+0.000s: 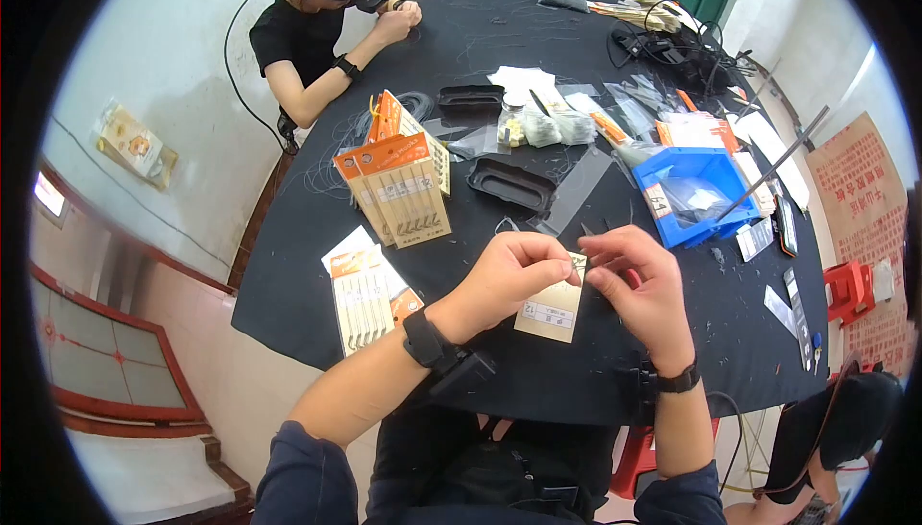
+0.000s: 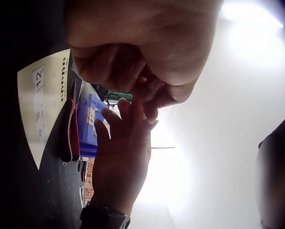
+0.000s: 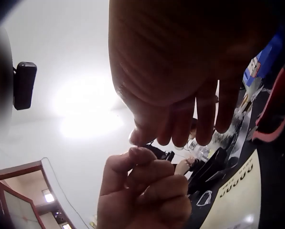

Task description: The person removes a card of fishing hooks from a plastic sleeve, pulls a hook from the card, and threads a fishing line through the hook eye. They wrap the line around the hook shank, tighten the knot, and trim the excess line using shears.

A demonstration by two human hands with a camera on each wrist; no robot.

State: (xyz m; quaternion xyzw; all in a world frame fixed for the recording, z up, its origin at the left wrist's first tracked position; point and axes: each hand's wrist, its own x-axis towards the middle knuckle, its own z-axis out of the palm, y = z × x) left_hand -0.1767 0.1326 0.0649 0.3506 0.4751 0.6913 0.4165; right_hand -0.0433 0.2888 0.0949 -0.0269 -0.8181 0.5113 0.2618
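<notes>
Over the table's front edge, my left hand (image 1: 523,275) has its fingers curled, with thumb and forefinger pinched together. My right hand (image 1: 639,280) faces it, thumb and forefinger closed together at the left fingertips and the other fingers loosely extended. Between the fingertips is something tiny and thin, mostly hidden; I cannot tell its kind. Below the hands lies a cream hook card (image 1: 545,318) with a white label marked 12 and a row of dark fishing hooks at its top, also seen in the left wrist view as the card (image 2: 42,105).
Packed hook cards (image 1: 396,184) stand at left, more hook cards (image 1: 363,299) lie nearer. Black trays (image 1: 514,184) and a blue bin (image 1: 687,198) stand beyond. A red-handled tool (image 3: 274,105) lies beside the card. Another person (image 1: 312,54) sits across.
</notes>
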